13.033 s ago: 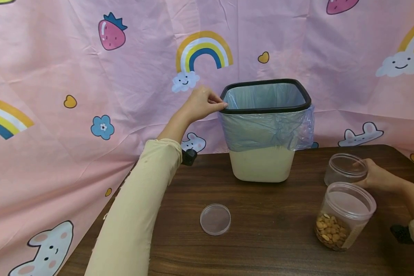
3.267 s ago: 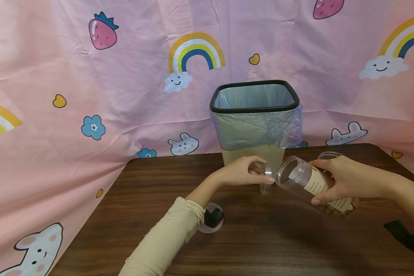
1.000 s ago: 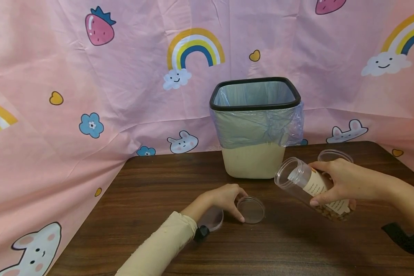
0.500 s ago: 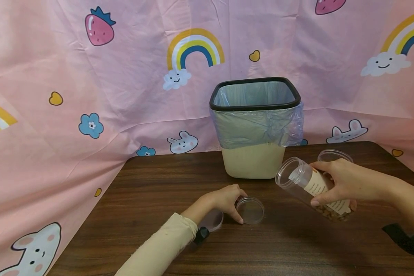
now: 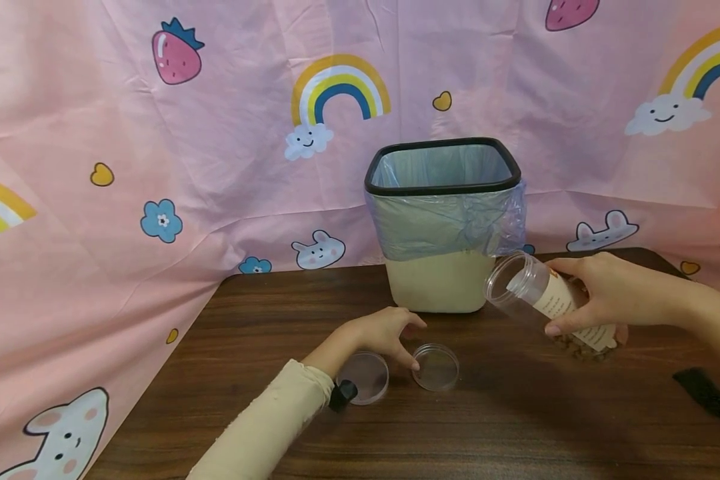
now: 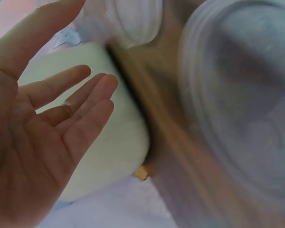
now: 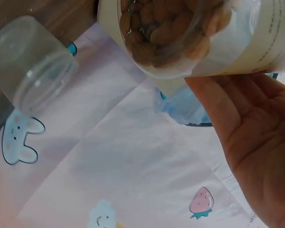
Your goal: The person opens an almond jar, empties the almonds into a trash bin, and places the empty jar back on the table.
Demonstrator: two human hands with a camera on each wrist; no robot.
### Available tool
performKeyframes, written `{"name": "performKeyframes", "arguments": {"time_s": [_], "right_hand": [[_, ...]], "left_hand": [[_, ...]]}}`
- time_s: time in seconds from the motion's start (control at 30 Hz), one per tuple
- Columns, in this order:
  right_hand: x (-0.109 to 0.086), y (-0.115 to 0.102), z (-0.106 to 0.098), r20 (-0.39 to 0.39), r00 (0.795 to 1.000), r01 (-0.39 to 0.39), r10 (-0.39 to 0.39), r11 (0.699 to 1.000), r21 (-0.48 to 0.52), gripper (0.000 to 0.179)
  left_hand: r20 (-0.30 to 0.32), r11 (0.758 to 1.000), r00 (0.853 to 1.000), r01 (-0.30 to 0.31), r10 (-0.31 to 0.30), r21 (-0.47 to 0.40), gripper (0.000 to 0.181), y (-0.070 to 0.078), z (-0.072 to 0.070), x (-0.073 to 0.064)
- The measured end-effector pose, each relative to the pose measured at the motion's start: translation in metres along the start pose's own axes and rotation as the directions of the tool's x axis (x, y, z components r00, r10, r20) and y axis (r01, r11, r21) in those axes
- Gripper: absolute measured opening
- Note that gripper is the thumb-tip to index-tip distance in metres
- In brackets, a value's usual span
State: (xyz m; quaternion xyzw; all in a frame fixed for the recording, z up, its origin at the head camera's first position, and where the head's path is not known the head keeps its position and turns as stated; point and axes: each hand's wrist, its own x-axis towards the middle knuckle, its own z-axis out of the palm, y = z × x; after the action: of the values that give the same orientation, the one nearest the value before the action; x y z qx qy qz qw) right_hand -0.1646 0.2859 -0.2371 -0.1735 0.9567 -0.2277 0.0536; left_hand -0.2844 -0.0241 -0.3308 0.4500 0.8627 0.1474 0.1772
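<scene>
My right hand (image 5: 621, 293) grips a clear plastic jar (image 5: 519, 293) that bears a cream paper label. The jar is tilted above the table, its lidless mouth toward the bin and brown, almond-like nuts (image 7: 166, 31) gathered at its bottom. My left hand (image 5: 381, 337) has its fingers spread and holds nothing, the thumb close to the rim of a clear round lid (image 5: 437, 368). Left of that lid, partly behind my left wrist, lies another clear lid (image 5: 366, 378). In the left wrist view, the palm and loose fingers (image 6: 88, 128) show against the bin.
A cream waste bin (image 5: 441, 280) with a black rim and a bluish liner (image 5: 456, 220) stands at the back of the dark wooden table (image 5: 288, 320). A second clear jar (image 7: 33, 61) stands beyond my right hand. A pink printed cloth (image 5: 228, 133) hangs behind.
My left hand has put the lid down and let go of it, drawing slightly back. My right hand, which took up the nut jar earlier, now holds it a little higher.
</scene>
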Motion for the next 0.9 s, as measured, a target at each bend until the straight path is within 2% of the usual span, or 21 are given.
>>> {"name": "performKeyframes", "arguments": {"time_s": [0.27,0.37,0.4,0.57,0.63,0.7,0.77,0.9], "right_hand": [[0.003,-0.009,-0.024,-0.06,0.998,-0.028,0.022,0.995,-0.1,0.062],[0.004,-0.011,-0.035,-0.091,0.996,-0.018,0.003,0.985,-0.171,0.059],[0.004,-0.012,-0.039,-0.084,0.996,-0.03,0.016,0.986,-0.162,0.059],[0.008,-0.016,-0.057,-0.114,0.993,-0.004,-0.019,0.979,-0.202,0.06],[0.011,-0.017,-0.065,-0.143,0.989,0.01,-0.047,0.968,-0.252,0.059],[0.013,-0.019,-0.073,-0.153,0.987,0.004,-0.045,0.967,-0.255,0.059],[0.016,-0.02,-0.081,-0.171,0.984,-0.004,-0.053,0.947,-0.32,0.058],[0.023,-0.023,-0.098,-0.163,0.985,-0.009,-0.058,0.924,-0.383,0.054]], "left_hand": [[-0.053,0.999,0.999,-0.011,0.008,-0.039,0.062,0.01,-0.042,-0.01],[-0.075,0.999,0.997,-0.027,0.025,-0.026,0.06,0.015,-0.059,-0.012],[-0.082,0.999,0.996,-0.038,0.036,-0.02,0.06,0.016,-0.065,-0.013],[-0.127,0.998,0.99,-0.068,0.067,-0.011,0.057,0.023,-0.095,-0.017],[-0.145,0.998,0.988,-0.063,0.06,-0.011,0.055,0.028,-0.107,-0.02],[-0.161,0.998,0.985,-0.06,0.057,-0.011,0.053,0.033,-0.12,-0.024],[-0.174,0.998,0.983,-0.065,0.062,-0.015,0.052,0.038,-0.132,-0.027],[-0.204,0.995,0.976,-0.09,0.08,-0.039,0.049,0.044,-0.154,-0.032]]}}
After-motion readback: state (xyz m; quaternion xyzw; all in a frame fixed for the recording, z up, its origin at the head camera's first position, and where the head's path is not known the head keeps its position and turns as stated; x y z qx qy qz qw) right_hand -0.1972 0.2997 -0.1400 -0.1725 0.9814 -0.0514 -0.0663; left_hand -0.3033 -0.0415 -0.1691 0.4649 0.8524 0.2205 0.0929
